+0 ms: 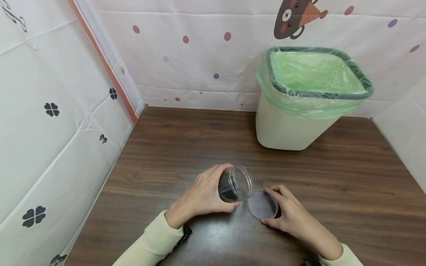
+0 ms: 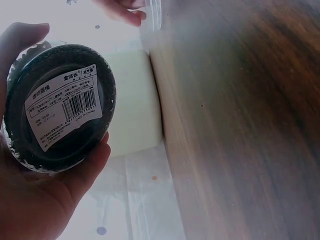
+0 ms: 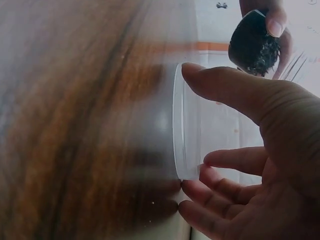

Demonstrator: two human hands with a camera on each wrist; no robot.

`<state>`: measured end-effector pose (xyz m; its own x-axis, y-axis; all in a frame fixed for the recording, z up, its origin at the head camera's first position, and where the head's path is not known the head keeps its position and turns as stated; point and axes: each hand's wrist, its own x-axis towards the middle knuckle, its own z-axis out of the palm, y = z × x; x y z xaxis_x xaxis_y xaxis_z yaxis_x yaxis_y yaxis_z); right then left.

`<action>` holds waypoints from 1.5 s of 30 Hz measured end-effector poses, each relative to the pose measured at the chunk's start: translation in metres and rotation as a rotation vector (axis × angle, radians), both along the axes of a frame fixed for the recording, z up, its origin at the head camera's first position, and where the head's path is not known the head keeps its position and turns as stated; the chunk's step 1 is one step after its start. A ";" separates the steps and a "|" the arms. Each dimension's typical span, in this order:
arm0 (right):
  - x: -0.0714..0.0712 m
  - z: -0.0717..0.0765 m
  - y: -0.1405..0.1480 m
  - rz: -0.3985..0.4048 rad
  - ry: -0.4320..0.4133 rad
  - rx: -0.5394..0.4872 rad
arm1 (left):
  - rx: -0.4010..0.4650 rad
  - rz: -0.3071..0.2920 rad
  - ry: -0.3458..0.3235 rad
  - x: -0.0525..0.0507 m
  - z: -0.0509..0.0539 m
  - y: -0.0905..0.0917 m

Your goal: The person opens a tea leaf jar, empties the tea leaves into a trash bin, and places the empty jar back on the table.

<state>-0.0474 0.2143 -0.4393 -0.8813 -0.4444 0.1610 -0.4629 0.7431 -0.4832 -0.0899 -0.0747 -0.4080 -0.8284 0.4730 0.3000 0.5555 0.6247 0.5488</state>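
A clear jar (image 1: 234, 183) with dark contents at its base end is gripped by my left hand (image 1: 208, 192), tilted with its open mouth toward the right. In the left wrist view the underside of the jar (image 2: 65, 107) shows a white barcode label (image 2: 67, 107). My right hand (image 1: 293, 214) holds a round clear lid (image 1: 262, 205) by its edge, between thumb and fingers, at or close to the tabletop. Seen from the right wrist, the lid (image 3: 187, 122) lies edge-on, and dark bits (image 3: 265, 55) fill part of the jar.
A pale bin (image 1: 286, 125) with a green plastic liner (image 1: 316, 74) stands at the back right of the brown wooden table (image 1: 159, 147). White patterned sheets (image 1: 199, 59) hang behind the table and at its sides.
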 end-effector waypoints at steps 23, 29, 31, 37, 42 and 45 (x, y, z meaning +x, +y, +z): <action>-0.015 0.015 0.009 -0.001 0.218 -0.180 | 0.034 -0.019 0.037 -0.005 0.007 0.004; -0.018 0.023 0.011 -0.045 0.254 -0.223 | 0.054 -0.027 0.044 -0.007 0.011 0.005; -0.019 0.025 0.012 -0.060 0.262 -0.227 | 0.058 -0.026 0.046 -0.008 0.012 0.006; -0.022 0.036 0.019 -0.102 0.269 -0.227 | 0.079 -0.023 0.045 -0.009 0.017 0.009; -0.026 0.048 0.025 -0.149 0.281 -0.232 | 0.093 -0.026 0.037 -0.010 0.021 0.013; -0.029 0.055 0.028 -0.164 0.297 -0.243 | 0.100 -0.027 0.037 -0.010 0.023 0.014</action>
<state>-0.0759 0.2427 -0.3848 -0.8367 -0.2203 0.5014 -0.4938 0.6994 -0.5167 -0.1004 -0.0607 -0.3851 -0.8034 0.4613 0.3765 0.5922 0.5527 0.5863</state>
